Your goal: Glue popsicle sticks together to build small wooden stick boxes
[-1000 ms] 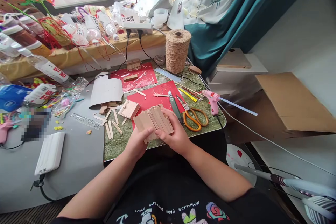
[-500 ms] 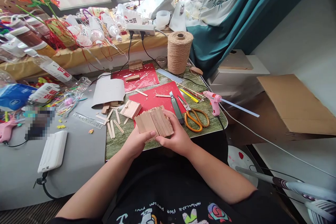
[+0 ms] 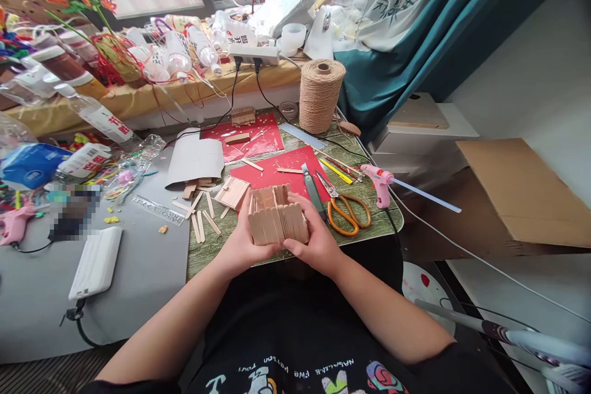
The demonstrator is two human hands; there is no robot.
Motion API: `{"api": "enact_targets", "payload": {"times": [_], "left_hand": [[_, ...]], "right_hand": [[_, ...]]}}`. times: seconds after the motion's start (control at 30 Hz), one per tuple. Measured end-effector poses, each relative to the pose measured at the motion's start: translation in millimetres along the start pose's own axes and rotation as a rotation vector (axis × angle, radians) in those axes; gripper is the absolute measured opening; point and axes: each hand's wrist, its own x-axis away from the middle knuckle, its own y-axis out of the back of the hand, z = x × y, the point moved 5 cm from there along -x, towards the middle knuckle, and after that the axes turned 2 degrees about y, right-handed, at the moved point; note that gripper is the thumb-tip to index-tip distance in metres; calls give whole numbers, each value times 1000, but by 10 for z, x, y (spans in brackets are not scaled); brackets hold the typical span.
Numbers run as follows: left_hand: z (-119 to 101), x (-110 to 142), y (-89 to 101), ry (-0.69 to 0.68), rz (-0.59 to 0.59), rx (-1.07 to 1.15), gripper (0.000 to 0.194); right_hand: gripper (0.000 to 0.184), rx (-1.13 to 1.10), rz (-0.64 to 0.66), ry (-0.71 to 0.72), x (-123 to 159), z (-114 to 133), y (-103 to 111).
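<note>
Between my two hands is a small box made of wooden craft sticks (image 3: 270, 225), its scalloped stick ends upward and part of its inside showing. My left hand (image 3: 242, 243) wraps its left side, the thumb along the lower front. On the right side my right hand (image 3: 316, 237) grips it, thumb at the bottom front edge. Just beyond the left hand lies a flat craft-stick panel (image 3: 232, 192). A green utility knife (image 3: 313, 191) and orange-handled scissors (image 3: 346, 212) lie close to the right hand.
Loose craft sticks (image 3: 201, 225) lie at left on the green table (image 3: 203, 261). A pink glue gun (image 3: 379, 184) rests by the right edge. A large twine spool (image 3: 322, 96) stands at the back. Red sheets (image 3: 295, 163) and a white power bank (image 3: 96, 261) are also around.
Both hands have tilted the craft-stick box, so its front wall now faces me and its inside shows over the top. The view has shifted slightly.
</note>
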Motion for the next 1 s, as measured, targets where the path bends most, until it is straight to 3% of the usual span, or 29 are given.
{"api": "enact_targets", "payload": {"times": [0.07, 0.13, 0.2, 0.27, 0.43, 0.57, 0.7, 0.9, 1.0], "left_hand": [[27, -8, 90, -99, -55, -195, 143], [82, -51, 214, -206, -125, -337, 147], [160, -122, 366, -309, -210, -420, 145], [282, -215, 490, -336, -215, -432, 135], [512, -280, 726, -321, -316, -326, 94], [576, -236, 712, -371, -227, -365, 76], [611, -253, 712, -434, -192, -458, 78], [663, -291, 806, -391, -264, -456, 101], [656, -301, 812, -369, -258, -446, 99]], "right_hand": [[84, 138, -75, 81, -5, 46, 100], [79, 287, -122, 217, -6, 126, 178], [66, 405, -84, 349, -3, 188, 199], [52, 473, -3, 413, -3, 204, 191], [29, 547, 162, 407, 7, 170, 139], [24, 603, 185, 439, 23, 169, 79], [23, 624, 167, 484, 39, 162, 29], [26, 627, 185, 442, 65, 103, -4], [26, 660, 181, 458, 61, 96, -23]]}}
